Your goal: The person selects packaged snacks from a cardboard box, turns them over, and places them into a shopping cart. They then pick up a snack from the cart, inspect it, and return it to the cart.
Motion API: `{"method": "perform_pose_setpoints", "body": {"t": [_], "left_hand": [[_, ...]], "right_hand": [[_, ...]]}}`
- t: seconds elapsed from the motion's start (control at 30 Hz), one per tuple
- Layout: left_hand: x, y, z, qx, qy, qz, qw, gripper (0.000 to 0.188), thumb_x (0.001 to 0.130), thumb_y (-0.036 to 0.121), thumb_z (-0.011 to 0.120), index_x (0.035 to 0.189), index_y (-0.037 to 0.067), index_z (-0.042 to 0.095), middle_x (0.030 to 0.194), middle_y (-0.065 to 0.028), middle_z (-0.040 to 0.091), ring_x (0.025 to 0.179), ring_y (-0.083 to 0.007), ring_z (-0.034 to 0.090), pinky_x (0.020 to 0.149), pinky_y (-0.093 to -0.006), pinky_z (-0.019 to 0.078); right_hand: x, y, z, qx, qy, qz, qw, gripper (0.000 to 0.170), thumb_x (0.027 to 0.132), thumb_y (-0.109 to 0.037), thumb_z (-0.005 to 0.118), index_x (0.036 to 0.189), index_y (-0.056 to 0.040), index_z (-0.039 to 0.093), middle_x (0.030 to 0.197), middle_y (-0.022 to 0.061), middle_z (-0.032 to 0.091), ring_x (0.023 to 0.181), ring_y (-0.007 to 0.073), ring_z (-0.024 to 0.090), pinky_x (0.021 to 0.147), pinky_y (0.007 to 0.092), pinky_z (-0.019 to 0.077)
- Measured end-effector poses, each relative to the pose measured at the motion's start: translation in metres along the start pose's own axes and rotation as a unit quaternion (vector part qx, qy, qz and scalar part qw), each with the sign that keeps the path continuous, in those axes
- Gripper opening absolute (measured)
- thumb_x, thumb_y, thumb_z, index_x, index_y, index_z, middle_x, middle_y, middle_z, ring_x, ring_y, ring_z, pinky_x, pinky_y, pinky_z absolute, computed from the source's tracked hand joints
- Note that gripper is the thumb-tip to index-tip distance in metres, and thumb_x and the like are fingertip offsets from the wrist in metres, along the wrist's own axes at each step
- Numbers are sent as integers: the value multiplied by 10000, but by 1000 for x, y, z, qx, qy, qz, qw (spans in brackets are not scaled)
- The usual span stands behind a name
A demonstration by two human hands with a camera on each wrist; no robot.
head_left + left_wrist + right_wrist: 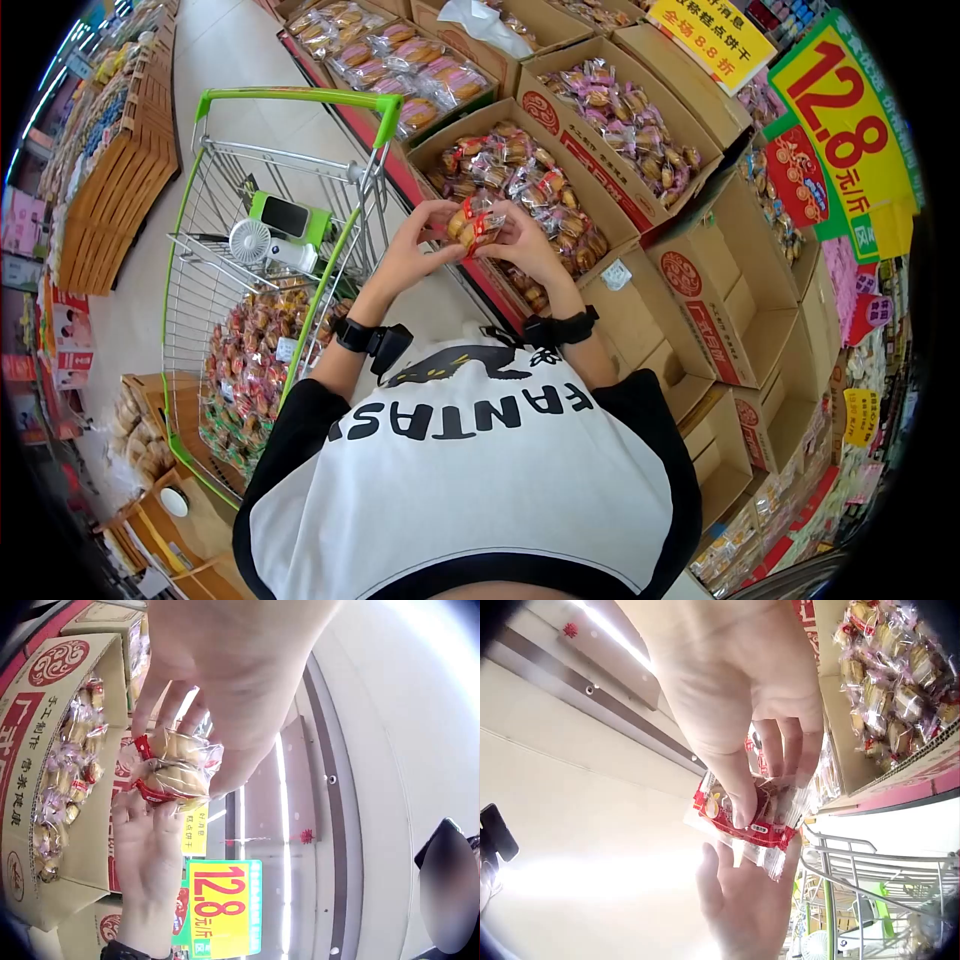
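Forearms reach forward, hands close together mid-scene. Left hand (412,243) and right hand (528,243) both gripping the clear-and-red plastic-wrapped golden pastry pack (474,228) between them, near an open brown cardboard box (460,132). Green-and-silver metal cart (300,96) left.

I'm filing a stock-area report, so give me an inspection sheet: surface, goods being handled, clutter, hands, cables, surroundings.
Surface: cardboard boxes side by side, several holding wrapped baked goods.
Goods being handled: red-and-clear wrapped pastry, held up off the boxes; one packet or two, hard to tell.
Clutter: white fan and dark-screened device at the shopping cart.
Hands: left hand and right hand grip the pastry between them.
Cables: nothing seen.
Surroundings: price sign reading 12.8; wooden display stand; cart on the person's left.
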State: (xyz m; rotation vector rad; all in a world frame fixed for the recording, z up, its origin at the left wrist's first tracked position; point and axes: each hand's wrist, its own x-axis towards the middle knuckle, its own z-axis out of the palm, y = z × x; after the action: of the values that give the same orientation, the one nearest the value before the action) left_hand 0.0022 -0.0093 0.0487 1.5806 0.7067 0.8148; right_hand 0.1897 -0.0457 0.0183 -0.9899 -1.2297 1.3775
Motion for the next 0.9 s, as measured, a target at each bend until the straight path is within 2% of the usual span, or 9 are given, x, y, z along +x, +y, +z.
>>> {"method": "perform_pose_setpoints", "body": {"t": [0.17,0.23,0.3,0.43,0.5,0.53,0.67,0.8,0.9], "left_hand": [[-23,13,-11,148,54,55,986,520,626,65,677,1086,57,435,981,-65,496,923,-162,481,790,-284,416],[-34,14,-18,143,73,56,985,525,626,74,682,1087,52,430,1020,-67,479,951,-166,472,809,-290,405],[-53,12,-28,134,111,53,983,532,626,83,687,1088,46,426,1060,-70,462,979,-170,462,829,-296,394],[-83,6,-45,104,186,44,976,542,621,72,685,1099,54,428,1005,-69,498,902,-167,500,798,-295,409],[-102,2,-54,80,220,33,972,546,623,75,687,1101,49,425,1009,-68,498,903,-162,500,803,-300,408],[-112,1,-58,45,232,17,972,546,630,71,684,1106,46,417,1012,-71,496,909,-152,498,806,-295,408],[-154,-8,-68,-50,301,-9,952,534,675,58,659,1127,43,376,982,-72,511,857,-113,517,754,-240,425],[-198,-18,-71,-78,386,-40,918,511,702,58,643,1122,42,351,939,-63,544,801,-97,534,711,-218,437],[-231,-17,-68,-81,461,-49,882,499,714,68,634,1118,45,340,953,-74,560,760,-87,531,672,-210,441]], "right_hand": [[10,-6,28,-13,-45,-19,999,413,613,21,682,895,-72,395,938,24,487,856,106,504,713,230,421],[14,-2,42,12,-55,-56,997,424,603,5,695,877,-85,384,893,18,480,832,97,495,693,228,415],[19,5,57,-64,-64,-58,994,441,587,-28,716,868,-93,381,865,13,471,793,89,483,667,225,406],[31,5,91,-72,-90,-62,991,446,566,-68,740,836,-81,386,806,3,443,747,89,448,654,221,386],[36,-1,106,-218,-140,-137,956,409,567,-78,744,790,-66,401,793,10,426,758,97,445,659,227,388],[37,4,113,-164,-183,-78,966,349,601,-11,706,775,-56,407,861,10,413,866,99,469,768,239,403],[40,11,156,-64,-256,19,964,297,659,2,666,789,-44,402,849,9,419,820,80,503,730,202,436],[45,32,194,-72,-342,79,934,251,709,-11,621,813,-42,394,907,51,475,847,109,531,711,225,458],[47,42,224,-92,-410,26,907,230,726,-20,603,827,-38,398,915,63,501,833,117,544,708,226,460]]}}
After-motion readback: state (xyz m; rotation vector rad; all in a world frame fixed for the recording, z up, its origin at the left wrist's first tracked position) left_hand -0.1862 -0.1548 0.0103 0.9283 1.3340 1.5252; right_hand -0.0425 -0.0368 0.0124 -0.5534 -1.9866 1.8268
